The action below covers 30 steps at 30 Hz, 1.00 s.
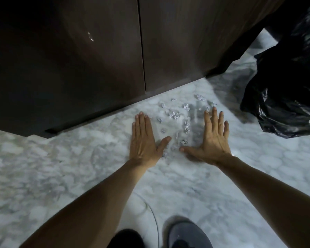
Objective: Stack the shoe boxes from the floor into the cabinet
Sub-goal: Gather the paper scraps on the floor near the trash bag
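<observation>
Shoe boxes: none in view; where they lie cannot be told from this head view.
Cabinet (70, 59): dark wood, fills the upper left; two doors meet at a thin vertical seam and both look closed.
Floor (43, 176): pale grey marble, runs from the cabinet's base to the person's feet.
Black bag (284, 86): glossy plastic, at the right edge, well apart from both hands.
Shoe (188, 235): grey, at the bottom edge, beside a thin pale cable (155, 217).
Left hand (144, 138): palm down, low over the floor; fingers straight and pressed together, thumb out, holding nothing.
Right hand (212, 138): palm down, fingers slightly spread, thumb pointing at the left hand, holding nothing.
Paper scraps (174, 115): small crumpled bits scattered on the floor between the hands.
Step in hand: seemingly gathering scraps, not stacking.
Next move: likely needs a door opened and the view turned to find a box.
</observation>
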Each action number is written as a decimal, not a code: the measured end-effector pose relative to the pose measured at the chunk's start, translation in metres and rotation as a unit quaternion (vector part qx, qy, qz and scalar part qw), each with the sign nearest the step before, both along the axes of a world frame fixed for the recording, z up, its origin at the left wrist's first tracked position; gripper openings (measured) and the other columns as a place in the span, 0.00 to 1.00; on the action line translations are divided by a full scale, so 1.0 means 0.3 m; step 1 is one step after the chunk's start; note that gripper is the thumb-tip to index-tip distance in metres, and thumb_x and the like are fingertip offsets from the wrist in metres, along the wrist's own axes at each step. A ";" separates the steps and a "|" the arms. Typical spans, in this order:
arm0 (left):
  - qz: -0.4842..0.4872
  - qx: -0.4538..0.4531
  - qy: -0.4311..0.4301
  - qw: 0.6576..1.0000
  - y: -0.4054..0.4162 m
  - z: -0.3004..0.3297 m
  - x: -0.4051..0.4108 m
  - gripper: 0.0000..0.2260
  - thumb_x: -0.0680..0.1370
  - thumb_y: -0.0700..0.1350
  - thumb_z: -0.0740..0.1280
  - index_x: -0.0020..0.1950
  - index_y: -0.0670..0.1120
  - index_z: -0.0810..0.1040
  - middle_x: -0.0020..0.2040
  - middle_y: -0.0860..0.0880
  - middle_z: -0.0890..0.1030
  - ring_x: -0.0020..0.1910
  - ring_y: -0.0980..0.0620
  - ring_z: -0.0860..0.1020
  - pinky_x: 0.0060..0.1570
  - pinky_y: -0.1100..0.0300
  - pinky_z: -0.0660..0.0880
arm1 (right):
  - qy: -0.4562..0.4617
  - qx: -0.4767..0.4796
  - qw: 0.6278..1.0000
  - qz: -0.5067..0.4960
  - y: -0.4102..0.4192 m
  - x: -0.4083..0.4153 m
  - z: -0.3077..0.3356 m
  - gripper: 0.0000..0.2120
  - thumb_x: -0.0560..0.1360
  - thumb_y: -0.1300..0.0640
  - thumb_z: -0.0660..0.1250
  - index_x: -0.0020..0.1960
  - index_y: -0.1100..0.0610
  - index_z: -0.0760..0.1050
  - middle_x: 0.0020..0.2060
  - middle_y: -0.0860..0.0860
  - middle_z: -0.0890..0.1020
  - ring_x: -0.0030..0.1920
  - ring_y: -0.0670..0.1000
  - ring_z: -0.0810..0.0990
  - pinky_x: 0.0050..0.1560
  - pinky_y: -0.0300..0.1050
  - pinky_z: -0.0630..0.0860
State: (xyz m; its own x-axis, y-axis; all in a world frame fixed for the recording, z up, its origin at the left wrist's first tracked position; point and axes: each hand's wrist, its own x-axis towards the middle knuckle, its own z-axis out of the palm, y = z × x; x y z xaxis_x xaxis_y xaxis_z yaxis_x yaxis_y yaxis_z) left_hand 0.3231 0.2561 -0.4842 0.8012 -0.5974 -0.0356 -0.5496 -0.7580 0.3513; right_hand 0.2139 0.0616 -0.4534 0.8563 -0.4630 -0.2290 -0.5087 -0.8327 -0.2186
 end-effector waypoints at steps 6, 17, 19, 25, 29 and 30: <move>-0.061 0.018 -0.022 0.998 -0.096 0.002 0.083 0.44 0.75 0.68 0.49 0.77 0.35 0.48 0.78 0.37 0.47 0.78 0.42 0.46 0.76 0.51 0.43 | -0.021 0.008 1.000 0.017 -0.127 0.062 -0.015 0.67 0.56 0.17 0.55 0.77 0.57 0.34 0.77 0.57 0.36 0.76 0.58 0.34 0.76 0.58 0.39; -0.188 -0.052 -0.064 0.979 -0.230 -0.005 0.203 0.22 0.79 0.47 0.55 0.73 0.45 0.67 0.75 0.38 0.63 0.73 0.40 0.60 0.72 0.49 0.58 | -0.097 0.005 0.975 0.198 -0.174 0.227 -0.036 0.31 0.74 0.37 0.59 0.74 0.44 0.59 0.76 0.58 0.56 0.77 0.58 0.50 0.74 0.59 0.46; -0.167 -0.066 -0.093 0.979 -0.221 -0.018 0.196 0.17 0.78 0.47 0.55 0.63 0.45 0.75 0.68 0.42 0.71 0.64 0.42 0.67 0.62 0.51 0.62 | -0.147 -0.016 0.970 0.191 -0.160 0.219 -0.052 0.22 0.75 0.45 0.61 0.67 0.50 0.70 0.70 0.57 0.68 0.72 0.60 0.61 0.71 0.58 0.56; -0.101 -0.082 -0.180 0.975 -0.201 -0.026 0.168 0.14 0.80 0.49 0.57 0.42 0.43 0.76 0.40 0.45 0.77 0.39 0.43 0.76 0.38 0.51 0.70 | -0.233 -0.053 0.965 0.107 -0.116 0.172 -0.084 0.12 0.78 0.52 0.59 0.50 0.60 0.75 0.50 0.58 0.76 0.47 0.61 0.73 0.46 0.52 0.68; -0.080 -0.085 -0.212 0.970 -0.197 -0.018 0.154 0.18 0.78 0.49 0.61 0.30 0.45 0.73 0.27 0.47 0.74 0.23 0.47 0.74 0.20 0.61 0.64 | -0.238 -0.074 0.964 0.089 -0.104 0.163 -0.079 0.15 0.78 0.50 0.61 0.43 0.61 0.77 0.39 0.57 0.78 0.37 0.60 0.77 0.38 0.49 0.76; -0.077 -0.083 -0.222 0.968 -0.199 -0.020 0.151 0.18 0.77 0.49 0.62 0.29 0.45 0.72 0.25 0.47 0.73 0.20 0.46 0.73 0.19 0.63 0.62 | -0.227 -0.078 0.966 0.100 -0.104 0.161 -0.071 0.16 0.77 0.49 0.61 0.42 0.61 0.77 0.37 0.57 0.79 0.35 0.59 0.78 0.35 0.48 0.76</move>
State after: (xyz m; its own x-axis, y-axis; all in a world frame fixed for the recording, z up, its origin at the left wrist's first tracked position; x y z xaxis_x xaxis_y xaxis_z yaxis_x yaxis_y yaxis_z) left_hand 0.3685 0.1964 -0.4902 0.6167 -0.6783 0.3995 -0.7762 -0.6086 0.1650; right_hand 0.2623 0.0305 -0.4748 0.9281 -0.2761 0.2498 -0.2155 -0.9454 -0.2444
